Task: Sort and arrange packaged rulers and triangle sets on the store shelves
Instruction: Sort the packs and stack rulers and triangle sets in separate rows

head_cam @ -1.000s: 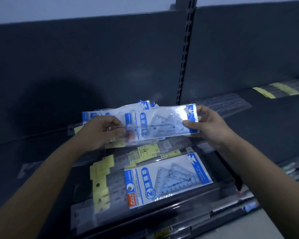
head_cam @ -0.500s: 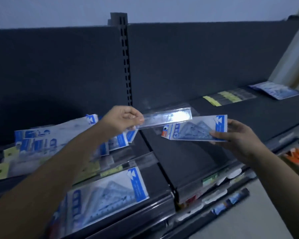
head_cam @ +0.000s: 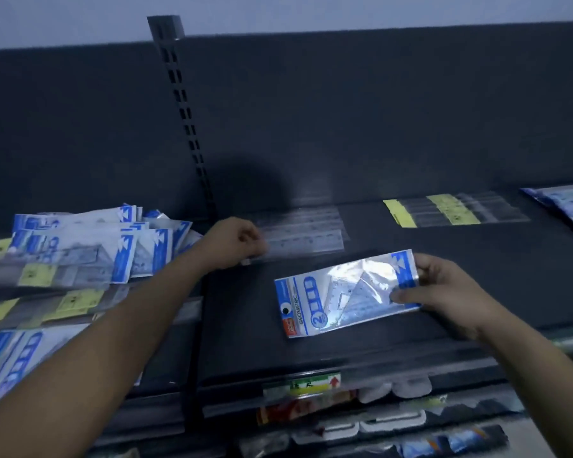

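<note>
Down has come the left hand point(head_cam: 235, 242), pinching the end of the clear ruler pack point(head_cam: 306, 241), which lies on the shelf point(head_cam: 477, 259). At 4 o'clock from it, the right hand point(head_cam: 444, 292) grips the triangle set point(head_cam: 341, 294) by its right edge, low over the shelf.
</note>
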